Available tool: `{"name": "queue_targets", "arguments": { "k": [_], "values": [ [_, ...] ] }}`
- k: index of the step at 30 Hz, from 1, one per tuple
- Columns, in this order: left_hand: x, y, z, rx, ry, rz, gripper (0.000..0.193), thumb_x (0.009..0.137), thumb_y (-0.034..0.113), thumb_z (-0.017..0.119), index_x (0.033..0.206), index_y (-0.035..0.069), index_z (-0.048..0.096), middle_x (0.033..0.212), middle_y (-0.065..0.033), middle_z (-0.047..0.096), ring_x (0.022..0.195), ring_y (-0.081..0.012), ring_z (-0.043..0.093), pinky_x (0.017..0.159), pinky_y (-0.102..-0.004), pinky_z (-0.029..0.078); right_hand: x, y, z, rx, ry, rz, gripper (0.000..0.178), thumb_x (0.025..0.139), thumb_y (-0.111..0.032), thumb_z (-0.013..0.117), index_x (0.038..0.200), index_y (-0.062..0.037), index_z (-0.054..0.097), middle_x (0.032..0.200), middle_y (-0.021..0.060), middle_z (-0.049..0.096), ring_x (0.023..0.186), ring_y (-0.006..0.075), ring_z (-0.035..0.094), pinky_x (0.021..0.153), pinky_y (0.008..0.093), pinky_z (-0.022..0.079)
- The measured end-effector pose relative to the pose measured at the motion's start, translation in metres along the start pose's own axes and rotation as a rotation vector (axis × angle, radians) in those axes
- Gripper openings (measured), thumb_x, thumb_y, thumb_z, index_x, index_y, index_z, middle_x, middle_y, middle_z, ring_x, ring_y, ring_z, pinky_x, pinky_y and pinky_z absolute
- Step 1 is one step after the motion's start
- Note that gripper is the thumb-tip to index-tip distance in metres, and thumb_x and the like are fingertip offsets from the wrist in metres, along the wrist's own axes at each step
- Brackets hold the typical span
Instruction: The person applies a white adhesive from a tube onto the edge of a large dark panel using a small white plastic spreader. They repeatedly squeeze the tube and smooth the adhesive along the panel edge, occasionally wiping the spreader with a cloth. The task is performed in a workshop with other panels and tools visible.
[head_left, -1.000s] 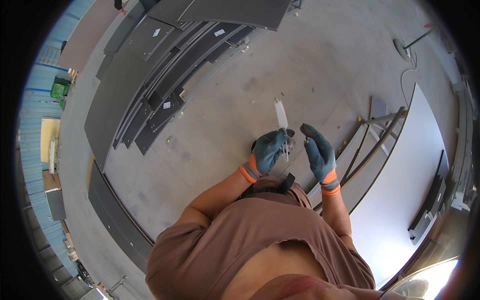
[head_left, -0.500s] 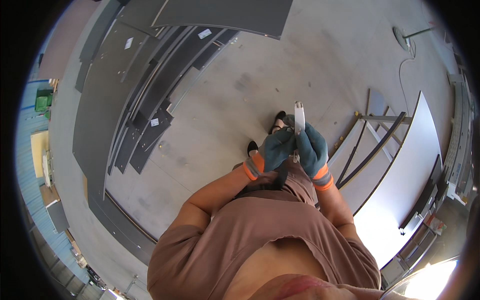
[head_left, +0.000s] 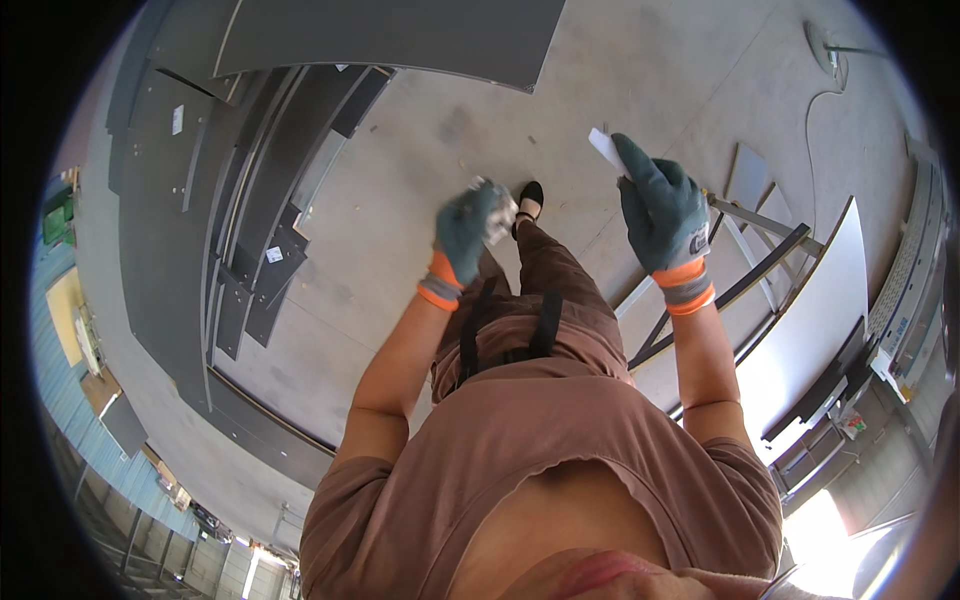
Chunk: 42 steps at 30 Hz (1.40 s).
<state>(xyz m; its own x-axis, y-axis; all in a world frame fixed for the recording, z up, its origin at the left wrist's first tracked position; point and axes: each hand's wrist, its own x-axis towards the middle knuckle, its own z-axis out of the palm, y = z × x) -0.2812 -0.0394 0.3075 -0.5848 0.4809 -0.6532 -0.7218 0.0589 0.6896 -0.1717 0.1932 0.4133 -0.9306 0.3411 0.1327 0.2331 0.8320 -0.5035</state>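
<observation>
Both my hands wear dark green gloves with orange and grey cuffs. My left hand (head_left: 463, 230) is closed around a crumpled whitish-grey wad (head_left: 503, 215), blurred, so its exact kind is unclear. Some way to the right, my right hand (head_left: 662, 210) grips a narrow, flat white strip (head_left: 604, 148). One end of the strip sticks out past the thumb and fingers; the rest is hidden in the glove. The hands are apart, held out in front of my body above the floor.
Dark grey panels (head_left: 165, 250) lie stacked on the left, with another dark panel (head_left: 400, 40) at the far side. To the right, a metal frame (head_left: 760, 220) stands beside a large white panel (head_left: 815, 320). A round-based stand (head_left: 820, 48) with a cable is far right.
My hands were together at the white strip and have moved apart. The left went left with the wad, now visible; the right moved right and away, with the strip now tilted left.
</observation>
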Motion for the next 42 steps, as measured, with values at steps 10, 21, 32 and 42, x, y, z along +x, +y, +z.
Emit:
{"name": "queue_targets", "arguments": {
  "k": [10,21,32,42],
  "values": [
    [0.149,0.058,-0.070,-0.080,0.155,0.167,0.049,0.104,0.048,0.061,0.112,0.000,0.069,0.098,-0.0059,0.071,0.082,-0.0145,0.067,0.072,-0.0278,0.056,0.075,0.021,0.081,-0.113,-0.071,-0.055,0.040,0.091,-0.013,0.073,0.130,-0.0189,0.071,0.097,0.0107,0.073,0.082,0.0326,0.070,0.068,0.0421,0.057],
    [0.178,0.058,-0.074,-0.064,0.159,0.286,0.041,0.104,0.042,0.062,0.108,0.001,0.070,0.098,-0.0035,0.071,0.085,-0.0131,0.067,0.075,-0.0285,0.056,0.108,0.013,0.113,-0.195,-0.209,-0.046,0.042,0.091,-0.019,0.074,0.132,-0.0229,0.071,0.095,0.0079,0.073,0.079,0.0296,0.071,0.064,0.0409,0.057],
    [0.179,0.059,-0.073,-0.114,0.111,0.235,0.052,0.106,0.047,0.058,0.107,-0.003,0.071,0.099,-0.0046,0.072,0.086,-0.0121,0.067,0.078,-0.0262,0.055,0.119,0.011,0.124,-0.169,-0.185,-0.112,0.041,0.089,-0.023,0.076,0.130,-0.0237,0.072,0.090,0.0044,0.069,0.074,0.0249,0.069,0.061,0.0385,0.056],
    [0.180,0.055,-0.068,-0.141,0.140,0.219,0.056,0.106,0.052,0.056,0.114,-0.002,0.068,0.102,-0.0057,0.071,0.087,-0.0139,0.067,0.077,-0.0284,0.056,0.111,0.018,0.116,-0.299,-0.268,-0.073,0.041,0.090,-0.025,0.076,0.131,-0.0261,0.071,0.089,0.0028,0.067,0.074,0.0245,0.069,0.059,0.0394,0.055]
  ]
}}
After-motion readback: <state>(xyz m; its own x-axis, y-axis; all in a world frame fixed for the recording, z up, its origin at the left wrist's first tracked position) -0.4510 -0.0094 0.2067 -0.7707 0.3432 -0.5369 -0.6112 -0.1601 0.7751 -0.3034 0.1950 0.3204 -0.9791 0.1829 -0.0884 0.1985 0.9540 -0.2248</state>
